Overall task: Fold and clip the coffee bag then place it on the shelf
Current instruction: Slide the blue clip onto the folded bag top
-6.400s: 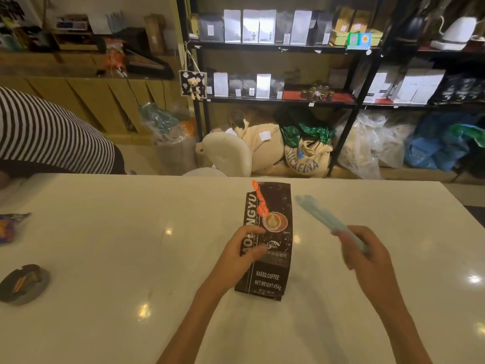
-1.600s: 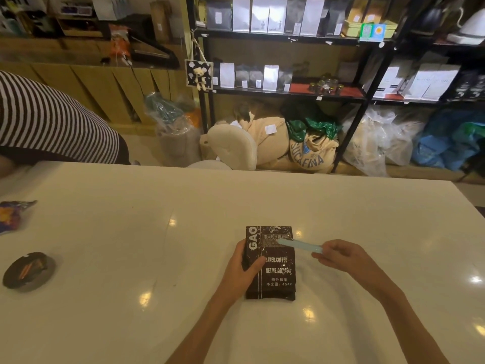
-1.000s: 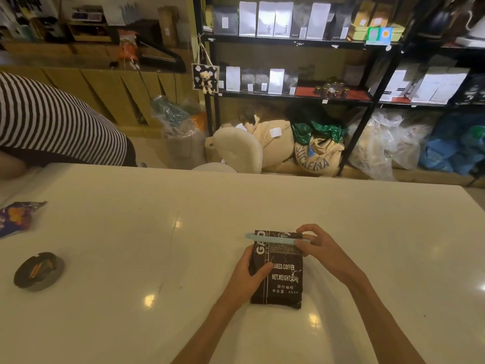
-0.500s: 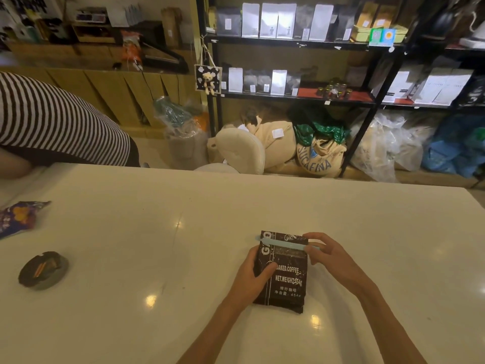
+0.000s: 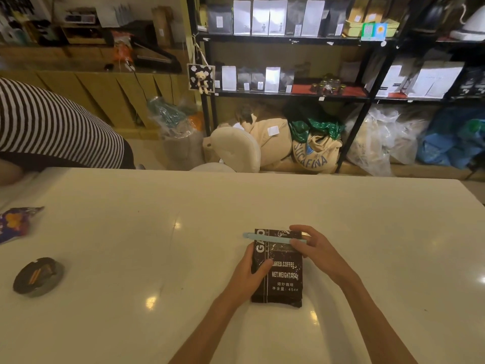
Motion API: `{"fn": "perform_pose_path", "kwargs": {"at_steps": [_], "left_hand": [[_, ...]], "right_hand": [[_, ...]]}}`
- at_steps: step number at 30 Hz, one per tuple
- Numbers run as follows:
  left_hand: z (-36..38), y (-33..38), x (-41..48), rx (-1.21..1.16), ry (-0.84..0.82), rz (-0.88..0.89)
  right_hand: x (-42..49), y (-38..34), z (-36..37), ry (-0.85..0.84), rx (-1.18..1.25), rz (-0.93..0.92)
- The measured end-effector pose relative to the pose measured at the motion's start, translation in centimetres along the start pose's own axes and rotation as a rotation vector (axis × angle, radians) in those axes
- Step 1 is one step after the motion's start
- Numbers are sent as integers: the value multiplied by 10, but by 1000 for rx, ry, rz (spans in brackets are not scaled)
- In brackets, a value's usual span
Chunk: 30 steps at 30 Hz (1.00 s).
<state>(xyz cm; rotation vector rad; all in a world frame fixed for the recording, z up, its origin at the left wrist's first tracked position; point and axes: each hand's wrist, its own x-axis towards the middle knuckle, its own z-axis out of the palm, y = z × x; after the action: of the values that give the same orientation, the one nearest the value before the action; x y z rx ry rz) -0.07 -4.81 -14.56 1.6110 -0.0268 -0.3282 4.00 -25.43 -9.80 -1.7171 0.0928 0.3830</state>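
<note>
Head camera view: the dark brown foil coffee bag [image 5: 282,277] lies flat on the glossy white table [image 5: 131,245], near the front edge and slightly right of centre, with its top folded over. A slim pale-blue plastic sealing clip [image 5: 270,239] lies across the folded top and overhangs the bag's left edge.

The left hand [image 5: 249,275] grips the bag's left side, thumb pressed on the printed face. The right hand [image 5: 317,252] pinches the right end of the clip between thumb and fingers. Whether the clip is snapped closed on the fold cannot be told.

Surroundings:
- A round dark ashtray [image 5: 38,276] with an orange item inside sits well apart at the table's left.
- A crumpled blue-and-orange snack wrapper [image 5: 15,223] lies at the left edge, partly cut off.
- A person in a black-and-white striped shirt [image 5: 52,130] leans over the far left corner; only the torso and part of an arm show.
- The black metal shelf unit [image 5: 288,94] stands beyond the table, carrying white and grey pouches [image 5: 262,17] and small jars.
- A burlap sack [image 5: 313,156] and clear plastic bags rest on the floor below it.

Legible writing: the bag reads "GAO", "BAKED.COFFEE", "NET.WEIGHT:454g" and Chinese text ending "454g". The sack reads "SUCAFINA". Shelf labels are too small to read. The hands hide part of the bag's print.
</note>
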Motion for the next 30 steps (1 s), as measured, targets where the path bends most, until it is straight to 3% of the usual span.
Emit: {"fn": "perform_pose_path", "kwargs": {"at_steps": [10,19,30], "left_hand": [[-2,-2,3,-25,-34,-24],[-2,-1,4,-14,-50,-21],[0,-1,7,-11,-63,-26]], "right_hand": [[7,8,11,53,43,-8],[4,21,38,98,447,177],[7,15,41,80,397,181]]}}
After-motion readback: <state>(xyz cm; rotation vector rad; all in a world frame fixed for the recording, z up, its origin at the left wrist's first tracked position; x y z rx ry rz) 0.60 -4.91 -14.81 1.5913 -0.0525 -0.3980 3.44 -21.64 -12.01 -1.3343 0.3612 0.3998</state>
